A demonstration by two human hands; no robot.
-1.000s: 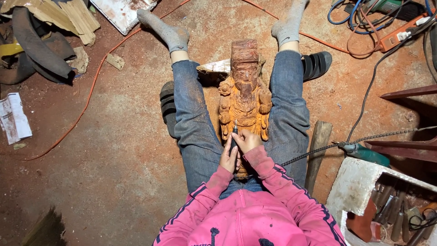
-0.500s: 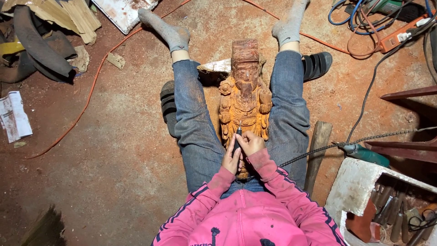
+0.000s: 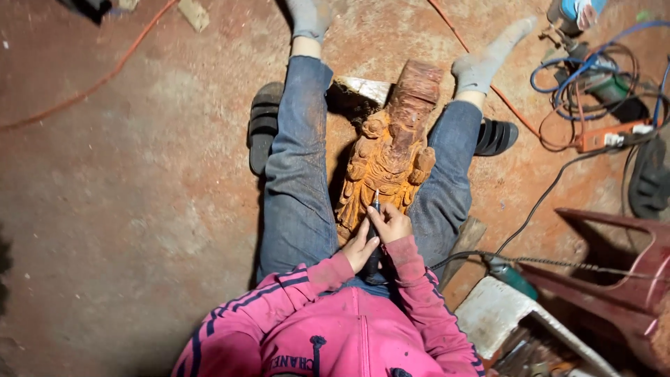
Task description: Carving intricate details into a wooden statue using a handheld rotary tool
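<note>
A wooden carving (image 3: 391, 150) is lying between a seated person's outstretched legs on the dusty floor (image 3: 139, 209), its long axis running away from the body, head end pointing towards the feet. Just below it, both hands are grasping a slim rotary tool (image 3: 373, 223), tip touching the figure's lower part. The right hand (image 3: 391, 222) is pinching the shaft; the left hand (image 3: 361, 248) is wrapping it lower down. The tool's base is hidden behind the hands.

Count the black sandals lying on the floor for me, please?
2 for sure: one black slide sandal lies left of the left leg, another right of the right leg. A dark shape at the right edge may be a third.
</note>
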